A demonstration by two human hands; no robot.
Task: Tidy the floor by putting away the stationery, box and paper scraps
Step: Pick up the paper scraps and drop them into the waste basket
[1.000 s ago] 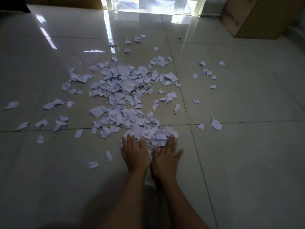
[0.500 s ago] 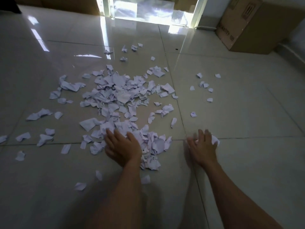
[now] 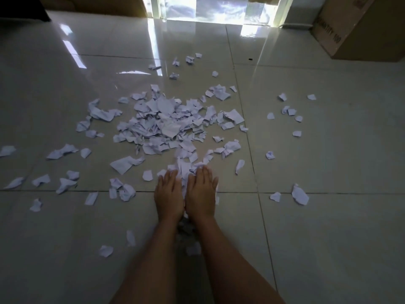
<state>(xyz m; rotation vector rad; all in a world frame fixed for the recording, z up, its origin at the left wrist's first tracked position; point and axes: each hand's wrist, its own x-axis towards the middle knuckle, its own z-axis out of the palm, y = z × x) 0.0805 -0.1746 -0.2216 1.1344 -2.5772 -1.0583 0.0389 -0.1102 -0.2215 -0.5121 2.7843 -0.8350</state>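
Far out to the left of the left hand (image 3: 169, 194): loose paper scraps (image 3: 63, 184) strewn over the tiled floor (image 3: 54, 249), well apart from each other. Likely to be missed by a narrow sweep, and prone to sliding away on the glossy tile if brushed fast.

Left hand flat, fingers together, palm down, pressing scraps, gripping nothing. Touching it on its right, the right hand (image 3: 200, 193), equally flat and unclenched. Squeezed between and under both: a small wad of paper. Probable trouble here: light pieces slipping out through the seam between the palms or trailing back toward the wrists, where a few already lie.

Just beyond the fingertips: the main heap (image 3: 166, 121), thick and crumpled, too much for one scoop.

Right of the right hand: more stray bits (image 3: 299, 195), well apart, past a tile joint. Far beyond and right: a cardboard box (image 3: 359, 29), nothing blocking the way to it. No stationery visible.
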